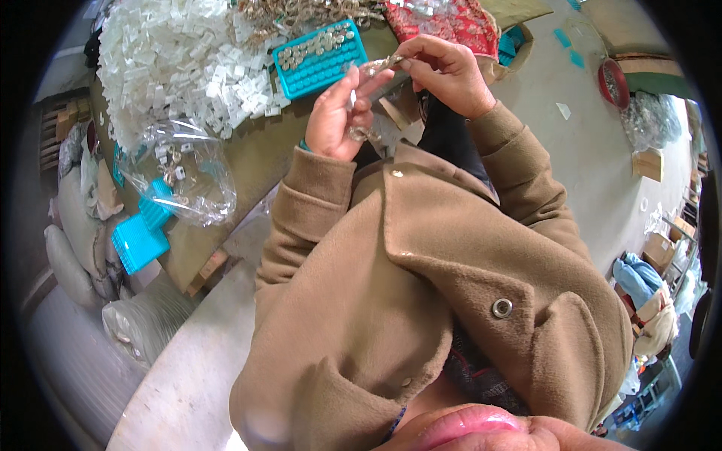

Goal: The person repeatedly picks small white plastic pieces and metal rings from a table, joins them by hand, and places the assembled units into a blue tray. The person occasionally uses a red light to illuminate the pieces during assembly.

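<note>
My left hand (335, 120) is raised near the table's edge, fingers curled round a thin light-brown strand. A small white piece shows between its thumb and fingers, and a clear shiny bit of the strand hangs below the palm. My right hand (451, 75) pinches the other end of the strand (382, 66) between thumb and forefinger. What sits along the strand is too small to make out. Just beyond my left hand lies a turquoise tray (320, 81) with rows of round hollows, several of them filled with small shiny round pieces.
A big heap of small white plastic pieces (195, 60) covers the table's left. Brown cords (301, 13) and a red patterned cloth (459, 22) lie at the far side. Nearer left are a clear bag (207, 192) and a turquoise tray (141, 244). Boxes stand at right.
</note>
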A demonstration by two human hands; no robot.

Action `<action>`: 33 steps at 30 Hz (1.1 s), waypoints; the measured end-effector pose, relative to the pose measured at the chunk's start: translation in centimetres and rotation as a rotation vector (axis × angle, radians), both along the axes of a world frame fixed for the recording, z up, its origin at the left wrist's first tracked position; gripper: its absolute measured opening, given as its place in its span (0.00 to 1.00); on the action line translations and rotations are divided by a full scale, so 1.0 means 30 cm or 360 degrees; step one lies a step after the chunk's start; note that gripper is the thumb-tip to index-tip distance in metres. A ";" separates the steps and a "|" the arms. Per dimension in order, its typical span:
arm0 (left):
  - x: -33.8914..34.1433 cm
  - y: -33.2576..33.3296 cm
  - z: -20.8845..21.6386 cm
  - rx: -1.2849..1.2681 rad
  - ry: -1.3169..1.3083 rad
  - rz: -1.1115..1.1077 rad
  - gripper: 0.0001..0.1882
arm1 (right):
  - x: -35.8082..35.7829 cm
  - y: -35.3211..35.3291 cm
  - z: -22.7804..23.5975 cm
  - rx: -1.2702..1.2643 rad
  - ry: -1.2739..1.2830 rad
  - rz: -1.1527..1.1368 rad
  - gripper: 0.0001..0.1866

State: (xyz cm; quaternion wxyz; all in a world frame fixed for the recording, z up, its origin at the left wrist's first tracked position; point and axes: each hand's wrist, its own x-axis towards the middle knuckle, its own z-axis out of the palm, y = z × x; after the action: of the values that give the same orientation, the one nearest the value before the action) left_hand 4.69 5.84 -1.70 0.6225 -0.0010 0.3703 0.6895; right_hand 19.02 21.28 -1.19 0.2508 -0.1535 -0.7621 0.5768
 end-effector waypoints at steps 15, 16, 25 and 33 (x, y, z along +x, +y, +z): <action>0.011 -0.032 0.045 0.0113 0.0033 -0.0025 0.11 | -0.066 -0.052 -0.003 -0.0394 0.0217 0.0323 0.15; 0.016 -0.032 0.046 0.0146 -0.0017 -0.0027 0.10 | -0.065 -0.056 -0.008 -0.0448 0.0236 0.0411 0.14; 0.009 -0.068 0.051 -0.0042 0.0074 0.0067 0.08 | -0.070 -0.089 -0.009 -0.0158 0.0167 0.0201 0.12; -0.004 -0.123 0.048 -0.0103 0.0189 0.0158 0.05 | -0.082 -0.108 0.022 0.0544 0.0061 0.0142 0.11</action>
State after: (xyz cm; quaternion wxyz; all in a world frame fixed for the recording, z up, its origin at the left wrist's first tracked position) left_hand 4.56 2.14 -0.26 0.5641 0.0013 0.4283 0.7060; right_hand 16.56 18.02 -0.53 0.2618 -0.0636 -0.8502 0.4523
